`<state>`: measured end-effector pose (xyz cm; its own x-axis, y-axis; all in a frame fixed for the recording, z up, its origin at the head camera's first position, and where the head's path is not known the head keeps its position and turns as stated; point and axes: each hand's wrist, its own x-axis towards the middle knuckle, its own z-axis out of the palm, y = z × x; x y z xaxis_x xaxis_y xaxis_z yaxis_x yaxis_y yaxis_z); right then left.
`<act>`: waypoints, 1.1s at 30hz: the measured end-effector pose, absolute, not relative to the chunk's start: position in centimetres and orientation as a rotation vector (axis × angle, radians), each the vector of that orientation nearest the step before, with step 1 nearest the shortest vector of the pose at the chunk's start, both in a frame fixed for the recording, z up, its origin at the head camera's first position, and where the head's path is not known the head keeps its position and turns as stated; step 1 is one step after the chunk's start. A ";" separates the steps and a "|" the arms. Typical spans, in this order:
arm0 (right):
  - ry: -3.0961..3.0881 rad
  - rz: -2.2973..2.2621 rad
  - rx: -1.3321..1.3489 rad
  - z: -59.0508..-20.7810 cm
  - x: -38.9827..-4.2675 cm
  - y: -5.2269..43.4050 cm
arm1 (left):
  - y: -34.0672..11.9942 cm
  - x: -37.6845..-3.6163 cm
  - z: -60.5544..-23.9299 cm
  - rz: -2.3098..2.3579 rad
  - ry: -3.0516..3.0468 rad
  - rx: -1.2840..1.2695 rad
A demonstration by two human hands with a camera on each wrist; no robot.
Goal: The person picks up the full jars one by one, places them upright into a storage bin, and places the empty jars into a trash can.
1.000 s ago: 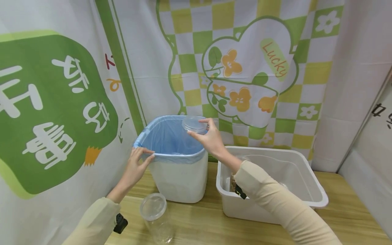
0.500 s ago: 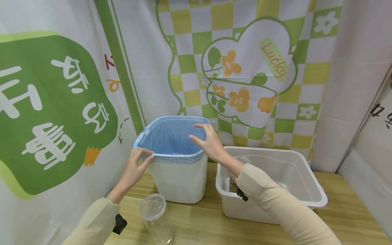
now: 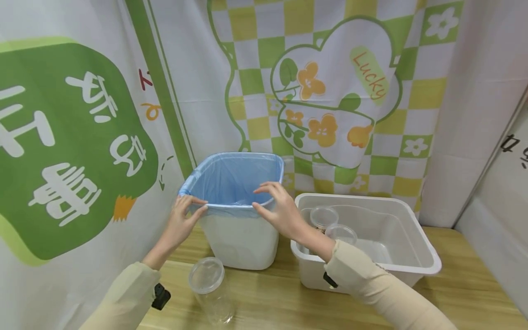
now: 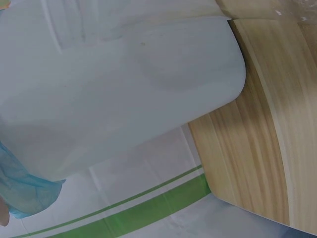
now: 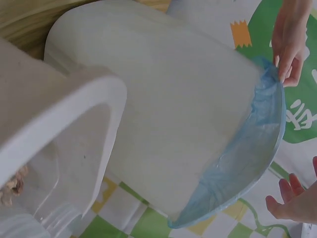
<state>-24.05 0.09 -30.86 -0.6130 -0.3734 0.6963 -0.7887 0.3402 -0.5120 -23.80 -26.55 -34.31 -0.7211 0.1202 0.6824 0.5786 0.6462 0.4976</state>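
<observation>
A white trash bin [image 3: 241, 243] with a blue liner bag [image 3: 227, 178] folded over its rim stands in front of me. My left hand [image 3: 181, 220] pinches the lined rim at the front left corner. My right hand [image 3: 282, 211] hovers at the front right of the rim, thumb and fingers spread apart with nothing between them. In the right wrist view, a gap shows between the right hand [image 5: 297, 201] and the liner. The left wrist view shows mostly the bin's side [image 4: 124, 89]. A clear lidded plastic jar [image 3: 210, 291] stands on the table nearer to me.
A pale grey plastic tub [image 3: 402, 275] sits right of the trash bin, under my right forearm. Inside it are two clear lidded jars, one [image 3: 323, 217] with brown contents and another [image 3: 341, 234] beside it. Printed curtains [image 3: 346, 91] close off the back and sides.
My right hand has let go of a clear lidded jar over the trash bin; that jar is out of sight. The hand has since lowered toward the front rim. My left hand stays put.
</observation>
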 end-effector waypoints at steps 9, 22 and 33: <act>-1.976 1.130 1.187 -32.3 -22.7 -0.4 | -26.8 -24.0 -34.4 -0.947 -2.253 -0.535; -1.934 1.110 1.315 -35.4 -20.8 -2.0 | -26.7 -24.0 -34.1 -0.957 -2.279 -0.532; -1.969 1.166 1.363 -37.7 -19.6 -3.5 | -26.8 -23.9 -34.1 -0.958 -2.283 -0.531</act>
